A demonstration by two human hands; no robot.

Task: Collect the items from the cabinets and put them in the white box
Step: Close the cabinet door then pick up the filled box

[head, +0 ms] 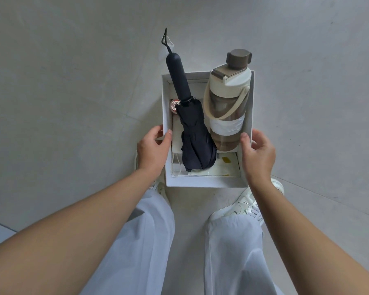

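Down at the near edge we have pale trousers and a white sneaker. Just beyond them, both hands are on the white box. The left hand pinches the left wall, thumb inside and fingers curled round the outside. The right hand mirrors it on the right wall, its thumb tip over the rim beside the bottle. Whether the box rests on the grey floor or hangs just off it, I cannot tell.

Nearest inside, a flat packet with yellow marks lies on the bottom, partly under the folded black umbrella. The umbrella runs lengthwise, its handle poking out past the far rim. To its right lies a clear water bottle with a cream lid and carry strap, its brown cap also over the far rim. Against the left wall sit a white flat item and a small round can.

This looks like a loaded box about to be carried. With two long things overhanging the far end, it should stay level or tip slightly toward the body. Both sides want lifting together so the thin walls don't bow and the bottle doesn't roll.

No writing is legible. The print on the packet is too small, the can's reddish top is blurred, and the bottle's white band shows no text.
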